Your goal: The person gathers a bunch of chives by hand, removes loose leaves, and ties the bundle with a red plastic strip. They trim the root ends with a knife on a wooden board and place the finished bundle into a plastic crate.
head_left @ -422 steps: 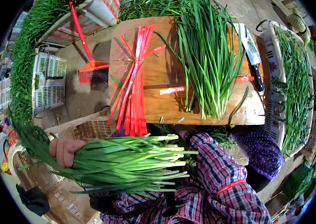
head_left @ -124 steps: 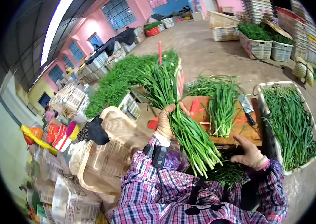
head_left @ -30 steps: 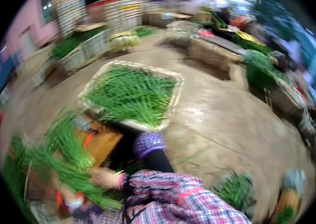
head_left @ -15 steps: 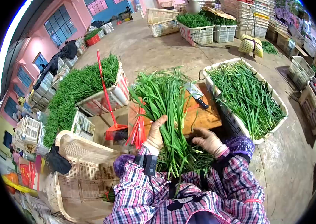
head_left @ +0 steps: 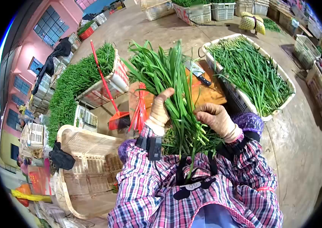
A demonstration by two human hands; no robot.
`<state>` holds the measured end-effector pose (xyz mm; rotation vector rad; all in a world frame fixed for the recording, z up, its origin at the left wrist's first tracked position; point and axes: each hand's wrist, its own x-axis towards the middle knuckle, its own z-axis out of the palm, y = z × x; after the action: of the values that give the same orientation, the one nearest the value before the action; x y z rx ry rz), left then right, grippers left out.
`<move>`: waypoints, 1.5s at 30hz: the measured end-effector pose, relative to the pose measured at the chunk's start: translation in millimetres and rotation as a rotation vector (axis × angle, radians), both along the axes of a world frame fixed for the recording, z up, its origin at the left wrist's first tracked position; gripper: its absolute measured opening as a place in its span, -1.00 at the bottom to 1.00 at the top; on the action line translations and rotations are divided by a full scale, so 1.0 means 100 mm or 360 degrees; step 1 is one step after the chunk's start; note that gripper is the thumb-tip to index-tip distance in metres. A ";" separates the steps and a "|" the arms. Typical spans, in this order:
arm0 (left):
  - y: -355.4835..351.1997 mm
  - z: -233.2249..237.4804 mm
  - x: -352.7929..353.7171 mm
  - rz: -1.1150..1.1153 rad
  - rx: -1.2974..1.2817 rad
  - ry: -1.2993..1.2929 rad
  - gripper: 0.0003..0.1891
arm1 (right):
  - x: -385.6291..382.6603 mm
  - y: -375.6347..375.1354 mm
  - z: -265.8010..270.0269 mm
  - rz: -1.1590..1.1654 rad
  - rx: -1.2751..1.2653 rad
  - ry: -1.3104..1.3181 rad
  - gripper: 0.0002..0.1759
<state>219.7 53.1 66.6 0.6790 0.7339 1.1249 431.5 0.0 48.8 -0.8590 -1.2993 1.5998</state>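
The bunch of chives (head_left: 170, 81) stands upright in front of the person's chest, leaves fanning up and away. The left hand (head_left: 160, 109) is clenched round its middle, and the right hand (head_left: 215, 117) curls its fingers into the stalks on the right. Just beyond lie the wooden board (head_left: 210, 94), a cleaver (head_left: 197, 72) and red ties (head_left: 139, 111). A tray of greens (head_left: 244, 100) sits to the right, an empty basket (head_left: 86, 167) near left.

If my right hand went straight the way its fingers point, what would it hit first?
Likely the chive bunch in your left hand; the right hand looks almost against it.
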 end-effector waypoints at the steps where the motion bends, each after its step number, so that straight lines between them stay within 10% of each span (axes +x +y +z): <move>1: 0.02 0.03 0.03 -0.0104 -0.0046 -0.0119 -0.71 | 0.00 0.00 -0.02 -0.0028 0.0006 0.0023 -0.81; 9: -0.01 0.26 0.22 0.0082 0.0121 -0.0042 -0.68 | 0.06 -0.24 0.17 0.0397 -0.0093 0.0130 -0.80; 18: 0.37 0.24 0.32 0.0131 0.0201 -0.0137 -0.75 | 0.06 0.06 -0.23 -0.0457 -0.0138 -0.0188 -0.82; 20: 0.35 0.35 0.43 0.0031 0.0191 -0.0193 -0.77 | 0.11 0.09 -0.36 -0.0661 0.0555 -0.0795 -0.81; 24: 0.40 0.35 0.57 -0.0061 0.0212 -0.0124 -0.77 | 0.05 0.16 -0.31 -0.0912 0.0692 -0.1128 -0.82; 45: 0.18 0.26 0.85 0.0189 0.0278 -0.0059 -0.78 | 0.26 0.03 -0.32 -0.0569 0.0108 -0.0461 -0.76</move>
<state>304.3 70.8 92.8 0.7672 0.6561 1.3181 457.5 2.8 17.0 -1.2372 -1.3001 1.1757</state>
